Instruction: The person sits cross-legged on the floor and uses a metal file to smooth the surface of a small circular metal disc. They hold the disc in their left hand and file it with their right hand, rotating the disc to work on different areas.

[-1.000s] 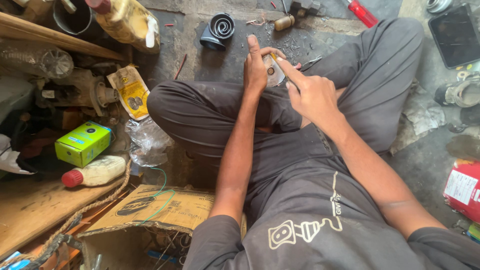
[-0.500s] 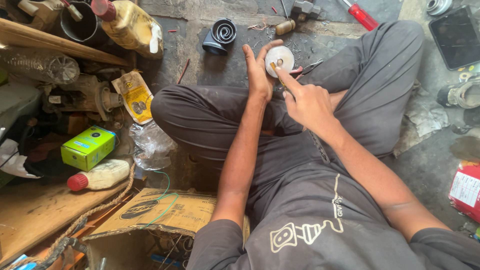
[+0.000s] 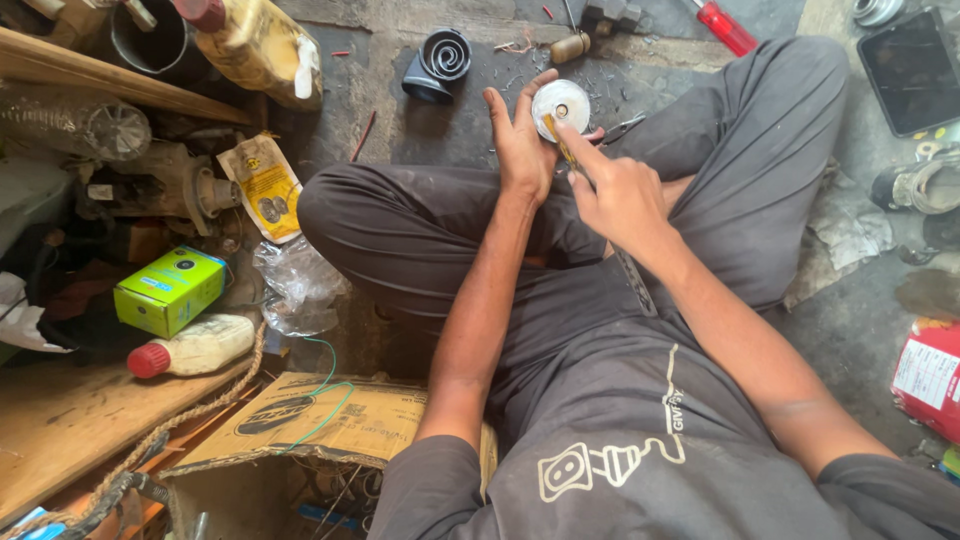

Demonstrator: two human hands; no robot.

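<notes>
Left hand (image 3: pixel 520 150) is gripping a round white disc (image 3: pixel 560 106) over the crossed legs, fingers up behind it. Right hand (image 3: pixel 615 190) is pinching a thin tool (image 3: pixel 558 140) and pressing its tip on the disc's face. A black spiral part (image 3: pixel 438 62) and red screwdriver (image 3: pixel 727 27) are lying on the floor (image 3: pixel 400 130) just beyond.

The left hand (image 3: pixel 520 150) covers the back and lower edge of the round white part (image 3: pixel 560 103), so its depth cannot be told. The thin tool (image 3: pixel 560 145) in the right hand (image 3: pixel 615 195) is mostly buried under the fingers; it is perhaps a small screwdriver. The red-handled screwdriver (image 3: pixel 727 27), the yellow jug (image 3: pixel 255 45) and the red can (image 3: pixel 930 375) are cut by the frame's edges.
</notes>
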